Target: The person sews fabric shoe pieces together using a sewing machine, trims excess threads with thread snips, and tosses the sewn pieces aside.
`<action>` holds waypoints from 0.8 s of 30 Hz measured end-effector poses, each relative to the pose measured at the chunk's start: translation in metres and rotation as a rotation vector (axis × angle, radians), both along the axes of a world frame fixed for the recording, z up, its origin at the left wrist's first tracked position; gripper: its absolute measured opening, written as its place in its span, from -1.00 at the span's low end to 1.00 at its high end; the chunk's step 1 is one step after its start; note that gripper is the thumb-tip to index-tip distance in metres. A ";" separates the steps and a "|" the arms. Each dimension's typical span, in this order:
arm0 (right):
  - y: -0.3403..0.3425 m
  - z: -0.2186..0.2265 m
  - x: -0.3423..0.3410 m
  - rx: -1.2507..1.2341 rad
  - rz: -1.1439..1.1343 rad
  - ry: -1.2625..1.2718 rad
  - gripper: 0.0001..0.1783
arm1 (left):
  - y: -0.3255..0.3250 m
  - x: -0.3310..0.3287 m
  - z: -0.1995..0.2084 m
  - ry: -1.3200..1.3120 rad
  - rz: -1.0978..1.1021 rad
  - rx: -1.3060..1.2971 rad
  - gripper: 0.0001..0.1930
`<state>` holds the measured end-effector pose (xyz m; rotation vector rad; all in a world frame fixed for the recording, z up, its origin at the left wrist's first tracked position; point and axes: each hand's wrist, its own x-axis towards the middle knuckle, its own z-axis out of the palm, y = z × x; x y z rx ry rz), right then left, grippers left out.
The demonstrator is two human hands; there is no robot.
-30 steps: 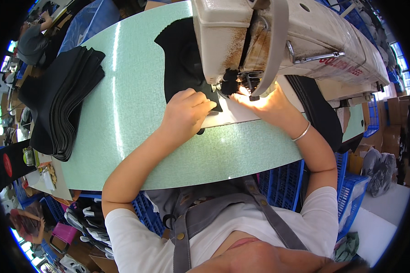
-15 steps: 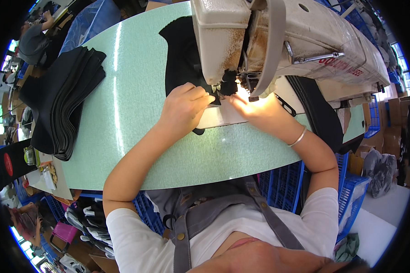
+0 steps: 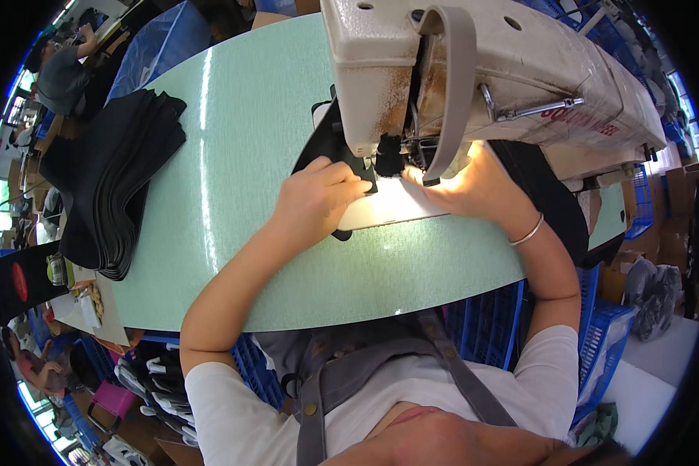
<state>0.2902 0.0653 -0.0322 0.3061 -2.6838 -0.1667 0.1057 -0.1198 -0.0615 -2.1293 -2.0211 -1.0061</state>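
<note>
A white sewing machine point(image 3: 373, 78) with worn paint stands over the work, its lamp lighting the needle area. Under its head lies a black fabric piece point(image 3: 318, 151), partly hidden by the machine. My left hand point(image 3: 318, 198) is closed on the near edge of this fabric, thumb and fingers pinched just left of the needle. My right hand point(image 3: 478, 190) reaches in from the right beside the presser foot, above the pale machine bed point(image 3: 396, 208). Glare and the curved guard point(image 3: 452, 93) hide most of its fingertips, so its grip is unclear.
A thick stack of black fabric pieces point(image 3: 105, 182) lies on the left of the green table point(image 3: 248, 101). More black fabric point(image 3: 547, 194) lies right of my right hand. Blue crates point(image 3: 485, 322) stand below the table's front edge. Other people are at the far left.
The black fabric has turned and slid farther behind the machine head, showing less on the left. My right hand has moved a little right, away from the needle; my left keeps its pinch.
</note>
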 end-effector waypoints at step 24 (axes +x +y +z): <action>-0.046 -0.030 -0.005 0.031 -0.017 -0.003 -0.63 | 0.007 -0.007 -0.004 0.068 0.000 0.053 -0.83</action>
